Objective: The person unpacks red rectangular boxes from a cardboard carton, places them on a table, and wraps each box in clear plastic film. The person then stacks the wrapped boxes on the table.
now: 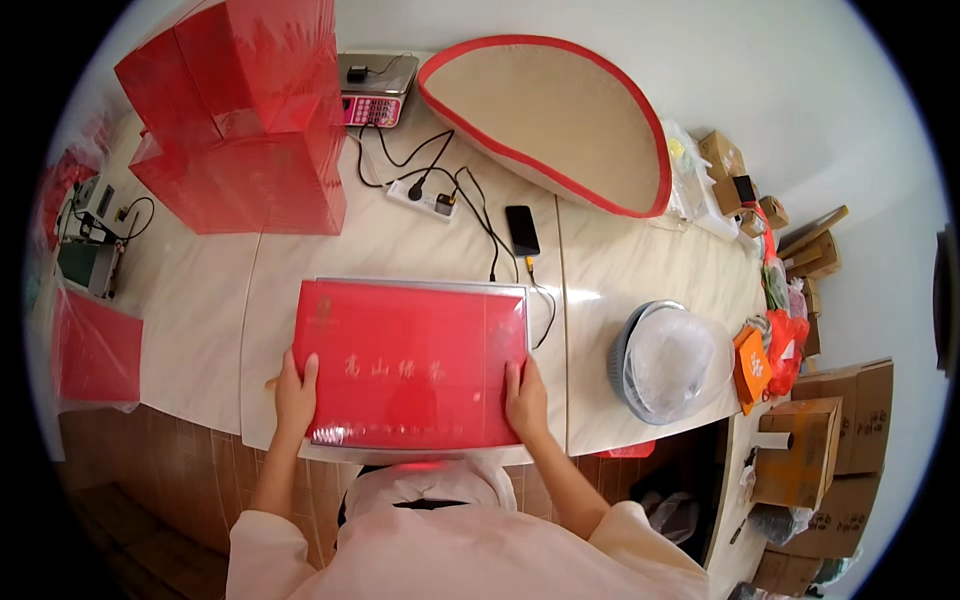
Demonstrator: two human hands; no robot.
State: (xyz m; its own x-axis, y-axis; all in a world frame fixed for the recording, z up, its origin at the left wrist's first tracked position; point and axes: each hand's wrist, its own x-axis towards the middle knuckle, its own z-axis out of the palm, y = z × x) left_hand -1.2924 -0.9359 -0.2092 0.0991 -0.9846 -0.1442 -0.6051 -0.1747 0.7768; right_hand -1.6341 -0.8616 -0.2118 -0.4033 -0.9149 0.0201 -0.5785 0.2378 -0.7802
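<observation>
A flat red gift box [415, 335] with gold print and a shiny surface lies near the front edge of the table, directly before me. My left hand [296, 392] holds its left side, the thumb on top and the fingers mostly hidden at the edge. On the opposite side my right hand [526, 402] grips the box the same way, thumb on the red top. A thin silvery-grey rim [420, 283] shows along the far and right sides of the box; what it belongs to is covered.
Wrapped red boxes [240, 165] are stacked at the far left. A weighing scale [375, 95], power strip [422, 198], cables and phone [522, 231] lie behind. A large red-rimmed woven tray [555, 120] leans on the wall. To the right stands a plastic-lined basket [665, 360]; cardboard boxes [800, 450] lie farther right.
</observation>
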